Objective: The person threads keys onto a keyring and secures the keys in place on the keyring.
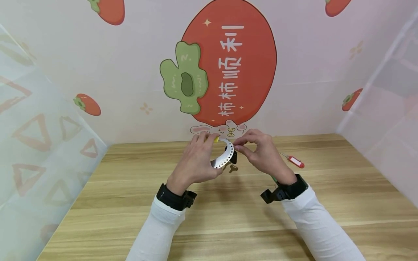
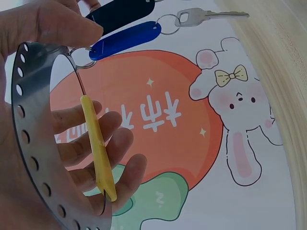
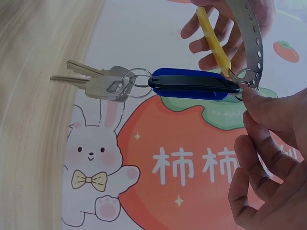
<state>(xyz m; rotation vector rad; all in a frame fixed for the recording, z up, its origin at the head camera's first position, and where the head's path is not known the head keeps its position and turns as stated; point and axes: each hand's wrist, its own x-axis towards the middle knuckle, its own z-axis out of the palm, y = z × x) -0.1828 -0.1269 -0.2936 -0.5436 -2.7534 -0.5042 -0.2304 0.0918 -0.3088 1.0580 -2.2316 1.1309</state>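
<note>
My left hand (image 1: 197, 159) grips a curved metal key holder band (image 2: 33, 134) with a row of round holes along it. A yellow sleeve (image 2: 98, 148) sits on the band's thin wire side, in front of the left fingers. With thumb and forefinger, my right hand (image 3: 283, 139) pinches the small split rings (image 3: 247, 76) of two key tags at the wire's end. The tags, one blue (image 2: 127, 40) and one black (image 3: 196, 82), lie one over the other. Metal keys (image 3: 108, 84) dangle from their far ends. Whether the split rings are threaded on the wire is unclear.
A red key tag (image 1: 296, 161) lies on the wooden table (image 1: 228, 224) right of my right hand. Something green (image 1: 274, 178) shows partly behind the right wrist. A printed backdrop (image 1: 137, 72) stands along the table's far edge.
</note>
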